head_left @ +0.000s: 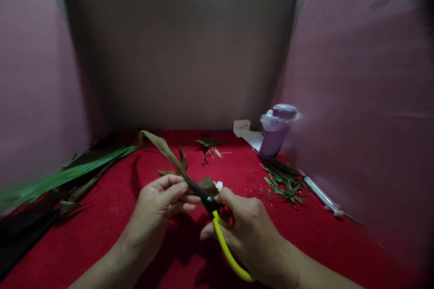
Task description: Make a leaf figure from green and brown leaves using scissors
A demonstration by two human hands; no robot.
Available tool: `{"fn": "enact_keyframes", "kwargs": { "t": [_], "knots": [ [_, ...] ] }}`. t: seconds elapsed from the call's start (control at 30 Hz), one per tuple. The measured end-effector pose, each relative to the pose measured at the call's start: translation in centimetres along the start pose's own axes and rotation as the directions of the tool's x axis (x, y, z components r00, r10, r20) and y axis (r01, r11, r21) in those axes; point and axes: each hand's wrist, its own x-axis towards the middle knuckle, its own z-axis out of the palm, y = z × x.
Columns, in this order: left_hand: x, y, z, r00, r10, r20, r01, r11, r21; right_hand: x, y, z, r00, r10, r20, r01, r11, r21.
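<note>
My left hand (156, 210) pinches a long, brownish-green dried leaf (162, 146) between thumb and fingers; its far end rises and bends over to the left. My right hand (249, 230) grips scissors (224, 244) with yellow handles and dark blades. The blades point up and left and meet the leaf close to my left fingertips. Whether they are parted there I cannot tell. A brown leaf piece (206, 184) and a small white thing (219, 185) show just beyond the scissors.
Long green leaves (84, 174) lie at the left, near a black object (27, 239). On the right are cut leaf strips (286, 183), a syringe (320, 194) and a purple container (274, 137) with plastic film. Thin sticks (216, 151) and a white card (241, 127) are farther back on red cloth (101, 239).
</note>
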Motion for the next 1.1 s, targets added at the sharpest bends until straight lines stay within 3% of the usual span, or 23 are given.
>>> {"fn": "enact_keyframes", "kwargs": {
  "t": [0.47,1.1],
  "knots": [
    [0.1,0.03,0.1,1.0,-0.011,0.011,0.011,1.0,-0.012,-0.14,0.35,0.32,0.998,-0.026,-0.052,0.027,1.0,0.005],
    [0.02,0.36,0.08,1.0,-0.016,0.025,0.016,1.0,-0.009,-0.09,0.08,0.23,0.998,0.04,0.043,-0.044,0.994,0.095]
  ]
}}
